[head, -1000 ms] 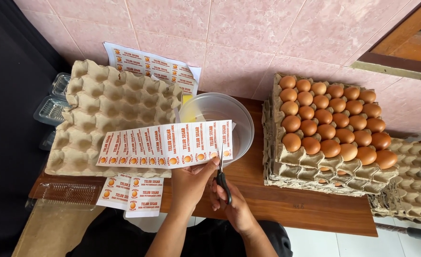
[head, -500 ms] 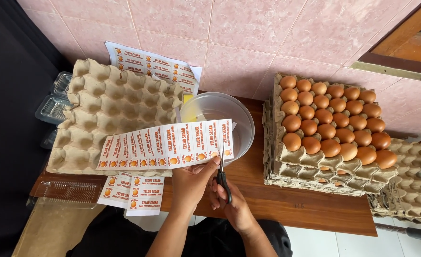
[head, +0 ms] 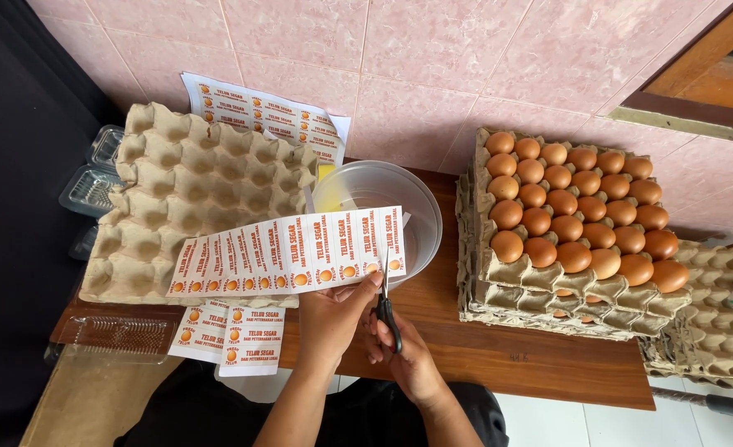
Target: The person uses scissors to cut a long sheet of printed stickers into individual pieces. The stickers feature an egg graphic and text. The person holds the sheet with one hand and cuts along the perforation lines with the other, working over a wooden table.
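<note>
My left hand pinches the lower edge of a long strip of white and orange labels, held level above the table. My right hand grips black-handled scissors, whose blades point up into the strip near its right end. Under the strip stands a clear round plastic tub. Several cut labels lie at the table's front left.
An empty cardboard egg tray lies on the left of the wooden table. A stack of trays topped with brown eggs stands on the right, more empty trays beside it. Uncut label sheets lean on the tiled wall. Clear plastic boxes sit far left.
Almost nothing differs: the strip and both hands stay in place, with the scissors still in the strip's right end.
</note>
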